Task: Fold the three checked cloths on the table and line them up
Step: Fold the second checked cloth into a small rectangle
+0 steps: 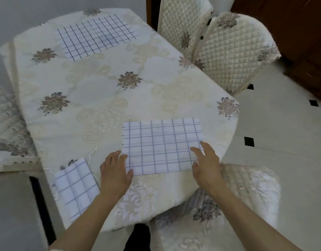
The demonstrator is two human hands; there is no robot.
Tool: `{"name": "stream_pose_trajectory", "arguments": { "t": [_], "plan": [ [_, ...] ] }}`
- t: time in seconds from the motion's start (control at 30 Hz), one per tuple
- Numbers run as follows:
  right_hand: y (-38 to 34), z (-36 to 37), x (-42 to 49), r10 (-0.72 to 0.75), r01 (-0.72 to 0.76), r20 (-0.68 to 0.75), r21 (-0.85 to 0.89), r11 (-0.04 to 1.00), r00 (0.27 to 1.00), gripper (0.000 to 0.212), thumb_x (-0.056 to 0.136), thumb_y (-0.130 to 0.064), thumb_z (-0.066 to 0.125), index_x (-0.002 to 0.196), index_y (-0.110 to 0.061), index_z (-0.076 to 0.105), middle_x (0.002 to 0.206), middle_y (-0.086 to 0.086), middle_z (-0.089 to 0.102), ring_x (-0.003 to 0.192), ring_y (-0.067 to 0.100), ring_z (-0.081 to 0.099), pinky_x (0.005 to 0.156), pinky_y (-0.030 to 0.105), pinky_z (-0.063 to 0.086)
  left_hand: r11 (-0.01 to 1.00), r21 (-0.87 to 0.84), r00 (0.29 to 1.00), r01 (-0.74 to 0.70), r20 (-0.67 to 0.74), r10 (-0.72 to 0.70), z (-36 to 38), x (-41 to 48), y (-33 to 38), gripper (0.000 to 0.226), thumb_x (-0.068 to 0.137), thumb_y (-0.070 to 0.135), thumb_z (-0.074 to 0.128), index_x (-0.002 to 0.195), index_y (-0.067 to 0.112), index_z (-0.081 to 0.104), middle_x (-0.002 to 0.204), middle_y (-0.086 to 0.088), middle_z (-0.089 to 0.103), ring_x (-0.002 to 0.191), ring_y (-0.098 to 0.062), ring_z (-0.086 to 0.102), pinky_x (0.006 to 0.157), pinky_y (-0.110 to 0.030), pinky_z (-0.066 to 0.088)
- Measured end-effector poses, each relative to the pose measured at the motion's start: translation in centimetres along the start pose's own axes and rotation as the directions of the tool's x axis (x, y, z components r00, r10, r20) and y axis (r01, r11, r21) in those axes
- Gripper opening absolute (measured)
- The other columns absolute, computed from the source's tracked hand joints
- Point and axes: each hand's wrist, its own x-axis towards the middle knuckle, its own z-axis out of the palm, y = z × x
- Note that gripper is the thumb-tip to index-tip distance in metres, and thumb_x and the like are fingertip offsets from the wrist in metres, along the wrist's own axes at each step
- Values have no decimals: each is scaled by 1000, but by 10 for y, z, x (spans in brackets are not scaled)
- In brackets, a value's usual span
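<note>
The small folded cloth [76, 187] lies at the near-left edge and looks done. The middle cloth [161, 147], seemingly folded once, lies under the flat, spread left hand [116, 171] and right hand [205, 165]. The far cloth [96, 37] is still open on the cream floral tabletop [101, 87], with quilted chairs [228, 48] and a tiled floor [282, 124] around it.

no readable text or signs

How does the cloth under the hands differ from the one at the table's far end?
The near cloth has pale blue lines; the far cloth has dark ones. The left hand and right hand touch the near cloth; the far cloth lies untouched. Both are white, checked, flat.
</note>
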Motion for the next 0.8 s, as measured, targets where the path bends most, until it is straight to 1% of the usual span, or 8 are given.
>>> {"name": "stream_pose_trajectory", "arguments": {
  "t": [0.13,0.2,0.3,0.4,0.57,0.63,0.7,0.8],
  "plan": [
    [-42,34,-20,-83,86,101,-30,996,991,51,84,-16,69,134,-17,57,154,19,32,143,40,28,110,56,30,997,-30,996,-71,60,72,5,4,-17,59,70,32,82,121,13,60,136,-14,54,124,-37,49,95,-55,43],
    [-59,46,-28,-81,97,186,-76,992,979,54,88,-31,65,139,-22,51,159,16,21,148,37,16,113,53,24,995,-40,991,-95,93,99,7,3,-29,59,69,36,81,121,16,60,139,-14,52,125,-37,47,96,-55,43],
    [-75,54,-38,1,40,277,-140,989,961,56,94,-45,53,146,-31,38,164,9,0,150,30,-6,118,47,13,991,-61,987,-119,103,125,6,0,-46,54,72,37,80,119,18,61,139,-13,52,126,-36,46,97,-54,42],
    [-79,55,-43,58,-15,289,-147,989,956,54,93,-46,54,143,-32,41,163,10,-2,150,30,-7,118,47,13,990,-83,990,-110,85,117,0,3,-57,50,74,30,79,119,17,61,141,-12,51,128,-35,44,98,-53,40],
    [-75,51,-43,102,-49,303,-179,983,947,50,94,-44,53,141,-34,42,163,12,-3,150,31,-9,118,47,13,984,-126,985,-124,103,137,-9,11,-60,59,71,17,71,128,16,56,147,-9,44,133,-32,37,101,-51,37],
    [-77,51,-43,115,-63,296,-181,982,948,50,94,-44,53,141,-35,42,163,11,-3,150,30,-9,118,47,13,976,-150,982,-161,75,174,-10,14,-55,58,70,21,68,127,17,56,144,-8,47,130,-32,40,99,-52,39],
    [-80,51,-45,137,-89,307,-166,982,942,51,94,-43,53,143,-34,40,163,10,-4,150,30,-10,118,47,12,969,-155,977,-191,61,202,-9,17,-48,56,71,31,67,124,18,57,139,-7,50,127,-31,44,96,-51,42],
    [-82,50,-48,155,-107,322,-162,981,934,53,94,-42,52,145,-35,37,163,10,-5,150,30,-11,118,48,12,964,-135,965,-229,103,243,-4,22,-41,59,71,37,76,123,18,58,137,-9,53,125,-32,47,93,-50,45]
  ]
}}
